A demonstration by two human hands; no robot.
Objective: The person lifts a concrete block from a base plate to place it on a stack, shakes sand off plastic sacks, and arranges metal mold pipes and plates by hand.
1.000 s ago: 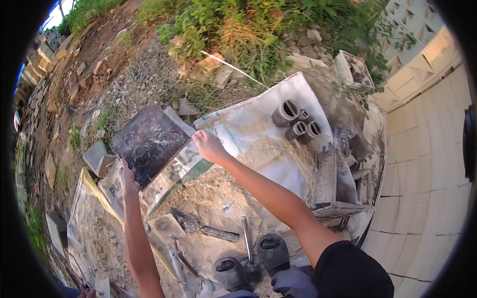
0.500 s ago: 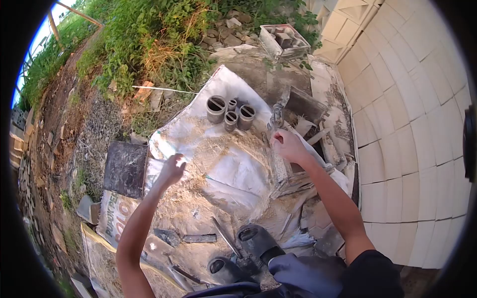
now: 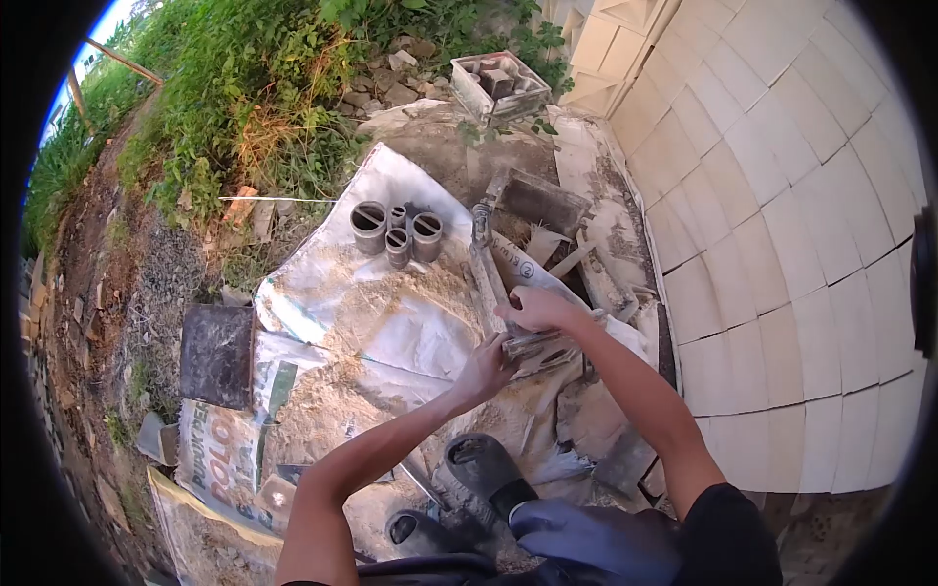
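Weathered frame (image 3: 487, 278), grey and dust-caked, long side rail running along the right edge of the white sheet (image 3: 415, 337). Right hand (image 3: 540, 311) down at its near corner now, back upward, fingers half-curled; left hand (image 3: 487, 369) right alongside, arm stretched across, fingers bent at that same corner, actual hold of both hidden, no telling. Pale marked board (image 3: 532, 266) and loose slats (image 3: 575, 256) crowding the right side. Short pipes (image 3: 396, 234) near the sheet's far corner, dark board (image 3: 217, 356) at its left edge.
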